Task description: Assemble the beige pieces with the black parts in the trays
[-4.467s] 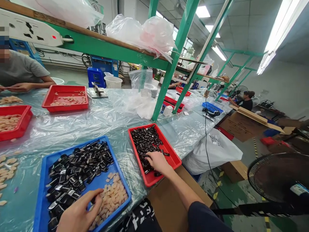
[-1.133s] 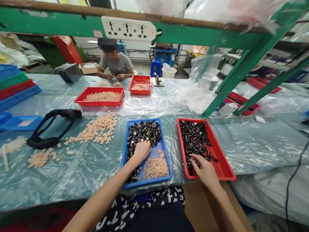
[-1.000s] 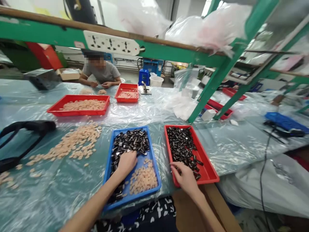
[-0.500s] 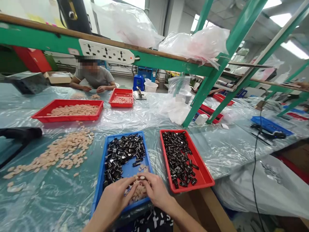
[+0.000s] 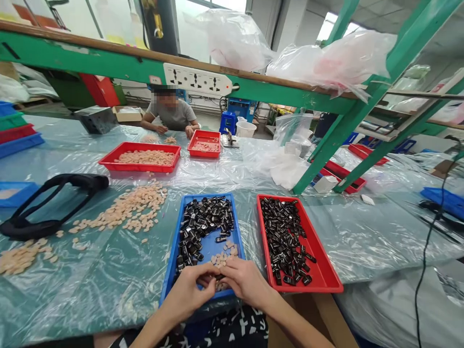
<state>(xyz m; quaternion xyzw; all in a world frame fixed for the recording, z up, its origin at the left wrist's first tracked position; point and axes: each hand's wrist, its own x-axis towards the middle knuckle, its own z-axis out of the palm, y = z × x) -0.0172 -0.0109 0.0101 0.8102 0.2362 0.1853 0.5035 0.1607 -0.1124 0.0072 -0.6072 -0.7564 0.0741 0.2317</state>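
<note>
My left hand [image 5: 192, 291] and my right hand [image 5: 247, 282] meet over the near end of a blue tray [image 5: 237, 232]. Both are closed, fingertips pinched together around a small black part [image 5: 219, 277], mostly hidden by the fingers. Beneath and just beyond the fingers lie small beige oval pieces [image 5: 225, 253] in the tray. A heap of glossy black parts [image 5: 208, 217] fills the tray's far end and left side. To the right, a red tray [image 5: 328, 263] holds many similar black parts [image 5: 282, 232].
Loose beige pieces [image 5: 130, 208] spread over the plastic-covered table [image 5: 119, 285] at left, near a black strap-like frame [image 5: 50, 205]. Another red tray [image 5: 141, 166] of beige pieces sits farther back. A person [image 5: 170, 116] sits opposite. A green post [image 5: 326, 150] rises behind the right tray.
The view has swung left, so things appear farther right. The pale oval piece seen at my fingertips is no longer visible; a black part shows there now. The person opposite has a hand at the small red tray.
</note>
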